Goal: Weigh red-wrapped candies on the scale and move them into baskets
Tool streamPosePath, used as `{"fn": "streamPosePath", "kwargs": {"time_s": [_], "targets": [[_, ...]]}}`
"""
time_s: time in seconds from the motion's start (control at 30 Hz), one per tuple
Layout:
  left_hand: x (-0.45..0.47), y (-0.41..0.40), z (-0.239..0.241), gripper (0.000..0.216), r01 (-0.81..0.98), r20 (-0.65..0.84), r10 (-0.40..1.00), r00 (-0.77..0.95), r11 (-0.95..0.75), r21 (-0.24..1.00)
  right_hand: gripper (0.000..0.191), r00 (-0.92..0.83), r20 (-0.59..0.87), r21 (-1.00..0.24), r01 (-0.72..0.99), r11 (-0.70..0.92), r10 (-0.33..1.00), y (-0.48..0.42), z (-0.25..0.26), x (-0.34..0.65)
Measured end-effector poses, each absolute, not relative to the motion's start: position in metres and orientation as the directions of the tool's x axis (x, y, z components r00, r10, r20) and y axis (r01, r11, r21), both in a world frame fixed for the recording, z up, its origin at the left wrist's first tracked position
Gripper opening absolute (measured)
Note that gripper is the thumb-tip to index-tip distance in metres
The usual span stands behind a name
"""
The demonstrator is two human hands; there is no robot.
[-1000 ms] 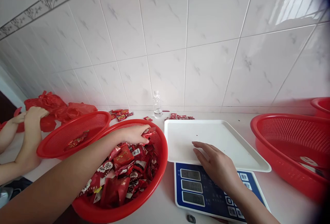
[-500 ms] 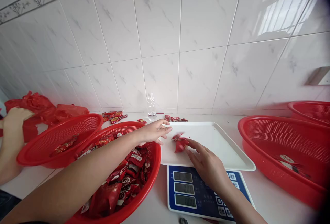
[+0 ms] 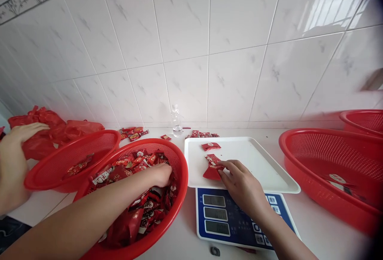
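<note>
My left hand [image 3: 161, 174] reaches down into a red basket [image 3: 179, 164] heaped with red sweet packets [image 3: 140, 208]; its fingers are curled among the packets and partly hidden. My right hand [image 3: 241, 186] lies on the white tray [image 3: 263, 164] of a blue scale [image 3: 236, 220], fingertips pinched on a red packet [image 3: 212, 169]. A second red packet [image 3: 210, 146] lies farther back on the tray.
Another person's hand [image 3: 13, 160] rests on red plastic bags [image 3: 50, 128] at the left, beside a second red basket [image 3: 74, 156]. Two more red baskets [image 3: 332, 172] stand at the right. A small clear bottle [image 3: 176, 121] and loose packets [image 3: 134, 133] lie by the tiled wall.
My left hand dropped packets on the tray, then went back into the basket. My right hand closed on one packet there. The other person's hand opened flat on the bags.
</note>
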State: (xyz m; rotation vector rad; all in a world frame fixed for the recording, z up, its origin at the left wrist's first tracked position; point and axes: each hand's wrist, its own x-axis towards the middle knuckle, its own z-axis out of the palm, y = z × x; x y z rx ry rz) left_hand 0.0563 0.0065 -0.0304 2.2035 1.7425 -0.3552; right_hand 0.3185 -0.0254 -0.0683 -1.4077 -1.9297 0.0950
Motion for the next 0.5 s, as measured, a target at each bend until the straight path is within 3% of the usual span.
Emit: {"fn": "streamPosePath", "kwargs": {"time_s": [0.1,0.23,0.5], "targets": [[0.067,0.005,-0.035,0.040,0.965,-0.430,0.880,0.202,-0.253,-0.065,0.028,-0.143,0.528,-0.429,0.806,0.408,0.837,-0.026,-0.068,0.318],[0.072,0.005,-0.032,0.047,0.952,-0.490,0.852,0.182,-0.277,-0.128,0.027,-0.154,0.536,-0.415,0.808,0.418,0.830,-0.027,-0.068,0.319],[0.081,0.012,-0.031,0.037,0.915,-0.508,0.848,0.151,-0.314,-0.253,0.027,-0.157,0.565,-0.396,0.810,0.433,0.810,-0.025,-0.072,0.318]]}}
